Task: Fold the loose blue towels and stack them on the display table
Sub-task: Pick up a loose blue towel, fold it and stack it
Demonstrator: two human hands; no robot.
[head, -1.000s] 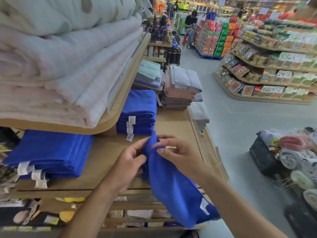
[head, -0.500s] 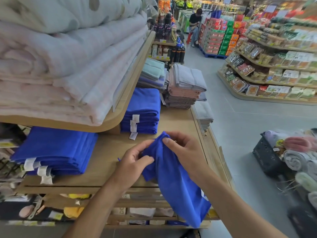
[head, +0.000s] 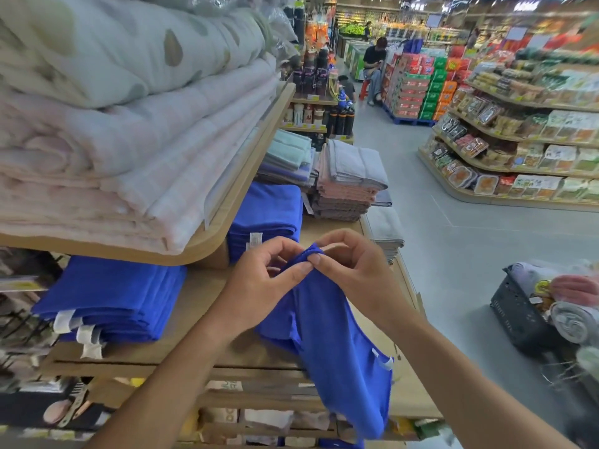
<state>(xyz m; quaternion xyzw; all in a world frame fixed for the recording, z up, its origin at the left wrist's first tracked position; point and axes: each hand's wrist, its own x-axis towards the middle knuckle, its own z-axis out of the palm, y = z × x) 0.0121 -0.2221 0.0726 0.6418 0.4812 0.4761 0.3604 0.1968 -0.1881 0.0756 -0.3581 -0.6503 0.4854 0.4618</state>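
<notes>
I am seeing both forearms reaching in from the bottom of the head view, converging above the pale wooden tabletop (head: 201,306). The left hand (head: 259,280) is curling its fingers, with thumb and forefinger pinching the bunched top corner of the loose bright-blue cloth towel (head: 334,345). The right hand (head: 353,270) is arching over from the opposite side, its thumb and fingertips pinching the same corner, so the two thumbs are nearly touching. The towel is hanging from this shared pinch, draping down past the tabletop's front edge, unfolded. A stack of folded blue towels (head: 110,299) is lying on the tabletop to the left, under the curved wooden shelf (head: 227,218). A second folded blue stack (head: 269,215) is sitting just behind the hands.
</notes>
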